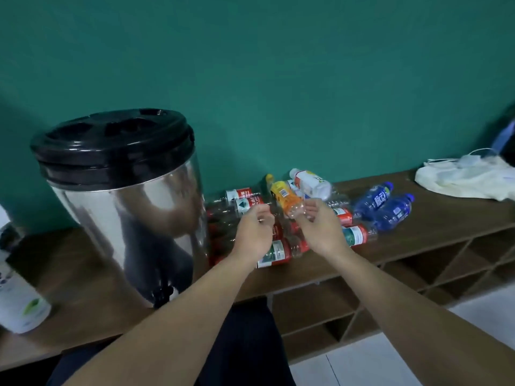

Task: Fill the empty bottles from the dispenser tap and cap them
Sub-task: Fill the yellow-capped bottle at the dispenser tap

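**Orange-label bottle held over the pile**

The right hand [317, 224] grips the clear base of an orange-label bottle [287, 200], which tilts up and away. The left hand [255, 228] hovers beside it, fingers loosely curled, holding nothing I can see. Below lie red-label bottles [278, 250] on the counter [434, 218]; two blue bottles [384, 206] show white characters, too blurred to read. The steel dispenser [125, 201] stands at left, its tap [164, 295] low.

Dim, soft indoor light; the steel dispenser [133, 218] shows pale glare, the edges bow, and the hands look slightly blurred.
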Demonstrator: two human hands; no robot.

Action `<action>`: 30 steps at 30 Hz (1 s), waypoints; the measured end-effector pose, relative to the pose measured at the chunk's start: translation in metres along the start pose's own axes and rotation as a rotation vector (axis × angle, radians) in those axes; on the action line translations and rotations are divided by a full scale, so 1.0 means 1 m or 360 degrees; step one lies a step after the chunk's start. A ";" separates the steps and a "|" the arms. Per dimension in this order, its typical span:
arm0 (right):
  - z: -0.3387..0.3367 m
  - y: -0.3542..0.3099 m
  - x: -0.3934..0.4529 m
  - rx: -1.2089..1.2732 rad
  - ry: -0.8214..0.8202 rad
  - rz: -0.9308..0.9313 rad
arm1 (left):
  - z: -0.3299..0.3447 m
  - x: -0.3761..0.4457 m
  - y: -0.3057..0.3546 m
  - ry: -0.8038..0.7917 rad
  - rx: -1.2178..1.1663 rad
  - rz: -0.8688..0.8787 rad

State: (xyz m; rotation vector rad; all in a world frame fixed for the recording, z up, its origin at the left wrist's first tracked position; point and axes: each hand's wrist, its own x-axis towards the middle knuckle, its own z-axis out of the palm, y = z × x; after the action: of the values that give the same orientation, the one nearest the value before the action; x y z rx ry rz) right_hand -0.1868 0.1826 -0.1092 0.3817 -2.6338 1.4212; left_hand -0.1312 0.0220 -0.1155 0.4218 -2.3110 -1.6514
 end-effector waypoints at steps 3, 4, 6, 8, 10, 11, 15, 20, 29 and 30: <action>0.007 0.008 0.029 -0.0073 -0.0021 0.0002 | 0.012 0.034 -0.007 -0.0036 0.0007 -0.0087; 0.009 0.009 0.037 -0.0070 -0.0040 0.0007 | 0.015 0.042 -0.008 -0.0058 0.0008 -0.0099; 0.015 0.011 0.050 -0.0062 -0.0084 0.0024 | 0.022 0.055 -0.009 -0.0069 0.0007 -0.0119; 0.021 0.016 0.062 -0.0050 -0.0098 0.0062 | 0.031 0.066 -0.011 -0.0064 -0.0009 -0.0135; 0.027 0.020 0.072 -0.0035 -0.0102 0.0090 | 0.038 0.076 -0.012 -0.0076 -0.0035 -0.0157; 0.028 0.022 0.075 -0.0017 -0.0108 0.0101 | 0.042 0.081 -0.012 -0.0090 -0.0045 -0.0164; 0.033 0.027 0.082 0.0056 -0.0101 0.0132 | 0.049 0.088 -0.011 -0.0091 -0.0118 -0.0163; 0.034 0.027 0.075 0.0126 -0.0029 0.0125 | 0.047 0.087 -0.011 0.0002 -0.0219 -0.0152; 0.020 -0.003 0.010 0.0865 -0.0293 0.0224 | 0.010 0.046 0.018 -0.0065 -0.0750 -0.0240; 0.016 -0.011 0.005 0.0918 -0.0320 0.0234 | 0.003 0.038 0.021 -0.0065 -0.0805 -0.0240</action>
State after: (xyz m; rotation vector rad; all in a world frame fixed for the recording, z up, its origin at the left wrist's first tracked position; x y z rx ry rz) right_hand -0.1887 0.1625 -0.1078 0.4061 -2.3812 2.3002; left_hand -0.1693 0.0167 -0.0950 0.4560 -1.8215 -2.2434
